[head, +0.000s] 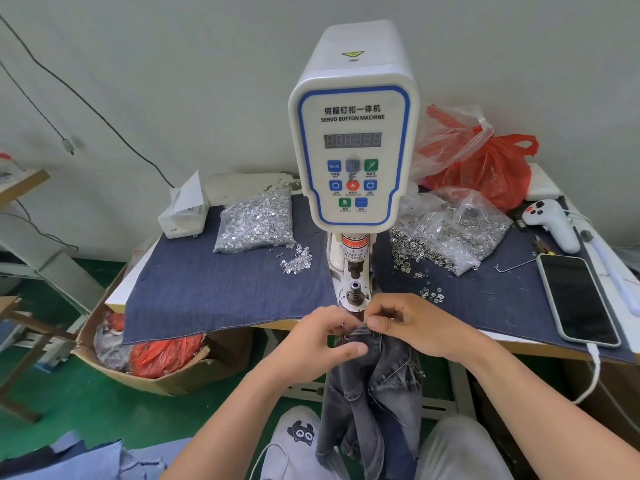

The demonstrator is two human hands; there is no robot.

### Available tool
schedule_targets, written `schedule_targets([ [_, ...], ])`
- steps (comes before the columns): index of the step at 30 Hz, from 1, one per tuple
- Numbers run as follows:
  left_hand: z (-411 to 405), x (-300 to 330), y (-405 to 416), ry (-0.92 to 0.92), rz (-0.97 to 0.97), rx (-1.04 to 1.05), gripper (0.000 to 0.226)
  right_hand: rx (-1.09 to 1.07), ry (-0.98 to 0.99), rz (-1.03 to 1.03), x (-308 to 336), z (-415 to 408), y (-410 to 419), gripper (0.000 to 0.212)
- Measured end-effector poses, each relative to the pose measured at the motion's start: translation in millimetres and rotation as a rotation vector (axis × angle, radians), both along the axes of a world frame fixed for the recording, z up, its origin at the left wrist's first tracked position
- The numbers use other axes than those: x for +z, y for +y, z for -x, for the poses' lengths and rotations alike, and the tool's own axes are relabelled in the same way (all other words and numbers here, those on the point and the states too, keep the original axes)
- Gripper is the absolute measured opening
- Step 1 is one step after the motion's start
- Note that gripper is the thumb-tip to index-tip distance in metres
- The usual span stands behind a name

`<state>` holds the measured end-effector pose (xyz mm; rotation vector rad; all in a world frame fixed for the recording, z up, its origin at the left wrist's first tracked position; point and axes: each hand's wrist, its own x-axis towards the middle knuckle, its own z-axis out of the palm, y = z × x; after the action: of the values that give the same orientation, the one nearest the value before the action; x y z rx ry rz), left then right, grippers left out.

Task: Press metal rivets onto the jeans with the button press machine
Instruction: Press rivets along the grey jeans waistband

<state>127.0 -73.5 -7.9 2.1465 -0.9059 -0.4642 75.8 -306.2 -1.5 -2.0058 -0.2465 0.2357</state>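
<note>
Landmark: button press machine (353, 140), upright at mid-table (117, 299).

- Left of machine: open denim cloth (214, 289) toward the near edge; a bag of rivets (256, 225) and loose rivets (297, 260) block the far part, tissue box (183, 213) beyond.
- Right of machine: a bag of ring parts (446, 233) with spilled pieces crowds close; a bare cloth strip lies between it and the phone (578, 299).
- Front of machine: both hands (322, 337) and jeans (374, 386) fill the approach to the die (355, 289).
- Far right: red bag (491, 168), white handheld device (550, 220).
</note>
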Motion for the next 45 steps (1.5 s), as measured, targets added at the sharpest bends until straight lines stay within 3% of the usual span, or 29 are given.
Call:
schedule_targets([
  [7,2,7,4,0.127,0.206,0.026,0.016,-0.024,-0.073,-0.074,2,12,-1,0.013],
  [11,6,11,3,0.375,0.366,0.014,0.025,0.028,-0.016,-0.103,7,18,0,0.017],
  [15,8,13,7,0.499,0.355,-0.021,0.021,0.118,0.069,-0.02,18,19,-6,0.012],
  [18,3,14,7,0.542,0.256,-0.069,0.026,0.023,0.07,-0.177,20,20,-7,0.014],
  [20,-1,17,7,0.548,0.208,-0.075,0.028,-0.015,0.125,-0.308,17,21,-5,0.013],
  [22,-8,18,7,0.54,0.218,-0.053,0.028,-0.056,0.157,-0.313,14,18,-3,0.008],
  [25,-16,13,5,0.54,0.316,0.055,0.026,-0.1,0.195,-0.236,14,10,-4,0.011],
  [29,-21,4,-8,0.581,0.514,0.239,0.023,-0.187,0.267,-0.325,15,-2,-3,0.018],
  [37,-30,-6,-24,0.282,0.331,0.404,0.033,-0.374,0.158,-0.205,-5,-20,7,0.03],
  [45,-36,-11,-23,0.41,0.389,0.393,0.03,-0.373,0.218,-0.419,-19,-26,3,0.027],
])
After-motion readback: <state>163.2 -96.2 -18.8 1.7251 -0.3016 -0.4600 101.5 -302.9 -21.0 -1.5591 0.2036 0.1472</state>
